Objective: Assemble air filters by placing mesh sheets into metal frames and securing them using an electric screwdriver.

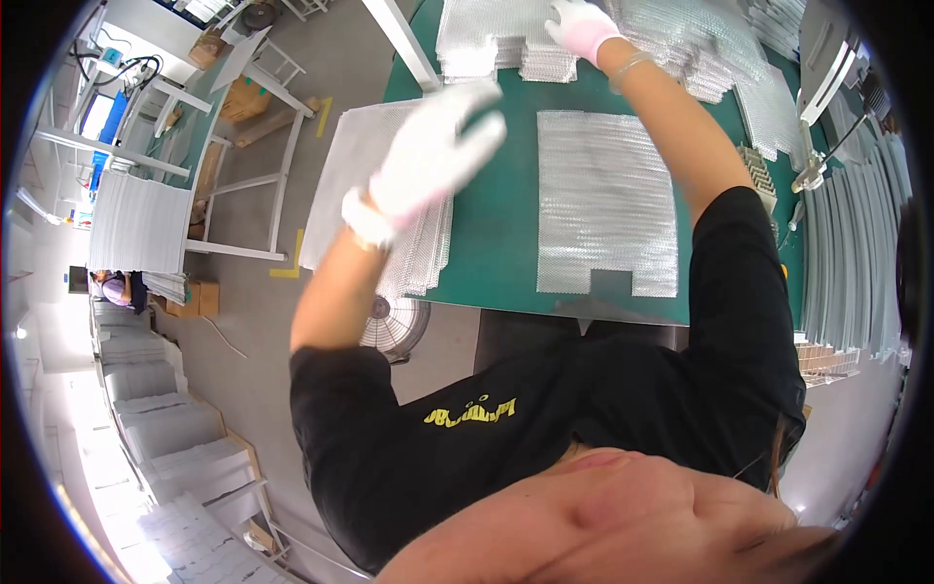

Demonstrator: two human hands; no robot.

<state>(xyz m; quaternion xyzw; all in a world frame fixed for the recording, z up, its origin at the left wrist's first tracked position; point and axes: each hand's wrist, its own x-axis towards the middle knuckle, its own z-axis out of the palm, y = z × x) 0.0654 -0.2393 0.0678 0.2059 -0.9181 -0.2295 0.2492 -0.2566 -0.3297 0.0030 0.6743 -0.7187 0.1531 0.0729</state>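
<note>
A translucent silvery sheet (605, 204) with a fine ribbed texture and a notch in its near edge lies on the green table (496, 224). My left hand (433, 146), in a white glove, is held above a stack of similar sheets (336, 175) at the table's left edge. Its fingers are apart with nothing between them; motion blurs it slightly. Farther off, my right hand (582, 29), gloved in white and pink, reaches to the piles of sheets (681, 49) at the back. Its fingers look spread, and no sheet shows lifted in them.
Another sheet pile (482, 39) stands at the back left, near a white post (401, 44). Along the right side are upright grey sheets (856, 253) and a metal fixture (812, 170). A floor fan (394, 323) stands below the table's left edge.
</note>
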